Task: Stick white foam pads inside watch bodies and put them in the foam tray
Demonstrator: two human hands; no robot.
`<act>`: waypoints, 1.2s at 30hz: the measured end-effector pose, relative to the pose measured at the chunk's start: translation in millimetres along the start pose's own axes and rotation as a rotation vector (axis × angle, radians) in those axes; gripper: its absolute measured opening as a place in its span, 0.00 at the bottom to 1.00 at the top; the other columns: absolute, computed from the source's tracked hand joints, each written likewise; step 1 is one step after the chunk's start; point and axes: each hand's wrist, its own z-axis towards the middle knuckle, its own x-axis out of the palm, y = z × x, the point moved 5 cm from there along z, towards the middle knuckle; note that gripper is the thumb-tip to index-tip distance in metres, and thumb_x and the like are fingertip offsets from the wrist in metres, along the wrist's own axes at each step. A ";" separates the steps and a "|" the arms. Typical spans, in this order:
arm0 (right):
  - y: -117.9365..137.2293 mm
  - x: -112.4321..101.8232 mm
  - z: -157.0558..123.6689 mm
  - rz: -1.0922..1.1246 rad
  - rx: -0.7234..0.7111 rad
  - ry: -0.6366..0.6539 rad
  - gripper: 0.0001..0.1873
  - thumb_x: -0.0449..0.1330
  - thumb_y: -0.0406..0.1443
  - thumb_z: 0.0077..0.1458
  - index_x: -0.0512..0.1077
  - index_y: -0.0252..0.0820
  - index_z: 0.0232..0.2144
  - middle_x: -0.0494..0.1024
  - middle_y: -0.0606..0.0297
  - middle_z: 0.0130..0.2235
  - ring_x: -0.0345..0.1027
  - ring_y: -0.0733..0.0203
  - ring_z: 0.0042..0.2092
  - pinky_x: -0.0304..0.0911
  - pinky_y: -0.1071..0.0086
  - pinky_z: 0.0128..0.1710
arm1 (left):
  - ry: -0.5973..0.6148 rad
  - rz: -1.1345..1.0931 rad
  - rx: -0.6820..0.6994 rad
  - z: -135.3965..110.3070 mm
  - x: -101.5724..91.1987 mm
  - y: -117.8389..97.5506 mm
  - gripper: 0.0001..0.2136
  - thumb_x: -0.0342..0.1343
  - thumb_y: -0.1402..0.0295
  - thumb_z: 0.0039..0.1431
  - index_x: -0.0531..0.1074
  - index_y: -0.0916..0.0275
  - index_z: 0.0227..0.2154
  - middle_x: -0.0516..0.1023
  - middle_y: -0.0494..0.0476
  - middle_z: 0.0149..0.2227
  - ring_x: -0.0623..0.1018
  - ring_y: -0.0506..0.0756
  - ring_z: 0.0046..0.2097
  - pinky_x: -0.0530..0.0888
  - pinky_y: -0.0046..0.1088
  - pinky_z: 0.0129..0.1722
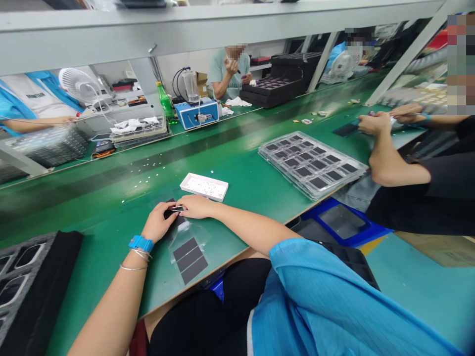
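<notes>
My left hand [161, 221] holds a small dark flat piece [170, 213] by its edge, fingers curled round it just above the green table. From the right, my right hand [197, 205] meets it with closed fingers. Thin, bright, slender lines show between the fingertips; whether they are tweezers or the piece's rim, I cannot tell. Just beyond my right hand is a shallow white tray [225, 192] with tiny bits scattered in it. Nearer me, a clear film sheet [204, 247] lies on the table, bearing dark grey rectangular strips [190, 260].
A black foam tray [61, 277] stands at the left. Stacked clear blister trays [311, 163] with dark squares lie to the right, beside a co-worker's hands [378, 122]. Tiny white bits [148, 168] dot the far table. A blue machine [198, 114] stands behind.
</notes>
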 end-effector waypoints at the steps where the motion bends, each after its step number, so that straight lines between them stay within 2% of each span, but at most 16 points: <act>1: -0.1 0.1 0.0 -0.001 0.002 0.001 0.12 0.61 0.35 0.59 0.74 0.37 0.46 0.77 0.59 0.41 0.70 0.58 0.42 0.57 0.70 0.35 | 0.000 0.000 0.001 -0.1 -0.1 -0.4 0.20 0.53 0.58 0.52 0.77 0.61 0.46 0.78 0.62 0.46 0.76 0.62 0.49 0.72 0.42 0.53; 36: -1.9 1.9 1.5 -0.015 0.001 0.018 0.13 0.60 0.36 0.61 0.73 0.37 0.47 0.77 0.57 0.44 0.70 0.57 0.43 0.54 0.70 0.34 | 0.002 0.001 0.018 0.2 -0.1 0.1 0.20 0.53 0.59 0.53 0.76 0.62 0.46 0.78 0.63 0.44 0.77 0.63 0.48 0.73 0.43 0.53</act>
